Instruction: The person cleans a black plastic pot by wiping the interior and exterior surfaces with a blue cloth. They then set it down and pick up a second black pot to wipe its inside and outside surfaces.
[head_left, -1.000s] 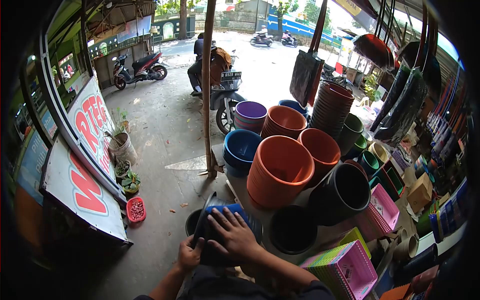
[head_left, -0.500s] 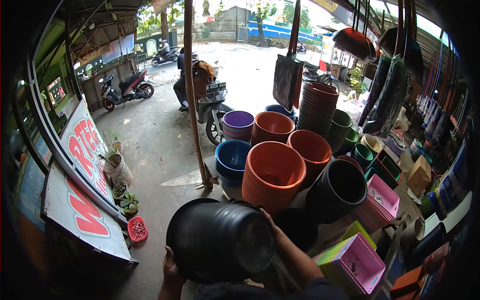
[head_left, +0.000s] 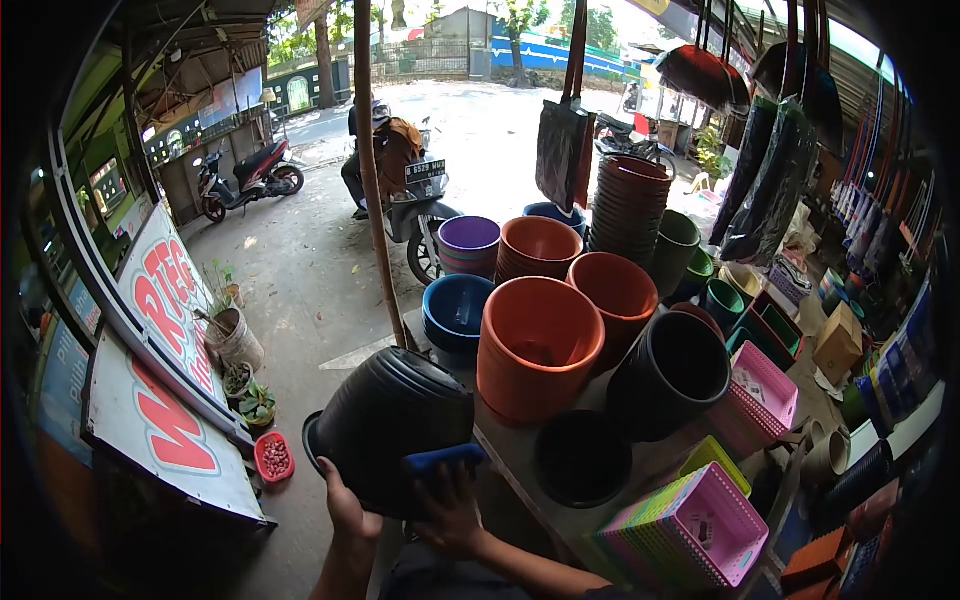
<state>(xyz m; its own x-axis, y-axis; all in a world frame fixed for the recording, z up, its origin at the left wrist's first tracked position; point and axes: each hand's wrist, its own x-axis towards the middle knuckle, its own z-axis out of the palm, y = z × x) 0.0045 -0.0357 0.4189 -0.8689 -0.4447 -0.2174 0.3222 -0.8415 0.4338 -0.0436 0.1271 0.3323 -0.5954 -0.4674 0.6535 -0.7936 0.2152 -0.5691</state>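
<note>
Black pot point(head_left: 390, 425) is lying tilted on its side, low in front of the person, between both hands, flared rim facing lower left; what is supporting it from below, cannot tell. Blue cloth point(head_left: 445, 459) is pressing on the pot's right side.

Left hand point(head_left: 350, 505) is gripping the pot at its rim, digits closing over the edge, some hiding behind the wall; forearm is coming up from the bottom. Right hand point(head_left: 455, 515) is sitting just below the cloth, fingers bending, slightly spreading and pinning it against the pot; forearm is reaching in from lower right, wrist running roughly level.

Tabletop point(head_left: 508, 448) is standing to the right, carrying a black tub point(head_left: 583, 460), an orange pot point(head_left: 535, 385), a dark pot stack point(head_left: 645, 385), blue pots point(head_left: 452, 342) and purple pots point(head_left: 468, 262). Pink basket point(head_left: 715, 530) is topping a multicoloured stack near the lower right.

Writing: lower sign point(head_left: 120, 400) is showing a big red "W"; upper sign point(head_left: 165, 300) is showing red "RTEG", with smaller red lettering blurring beneath. Blue board point(head_left: 60, 400) at far left is reading "Pilih". Scooter point(head_left: 425, 215) beyond the tabletop is wearing a plate point(head_left: 425, 172) starting "B 6529", last letters blurring.
</note>
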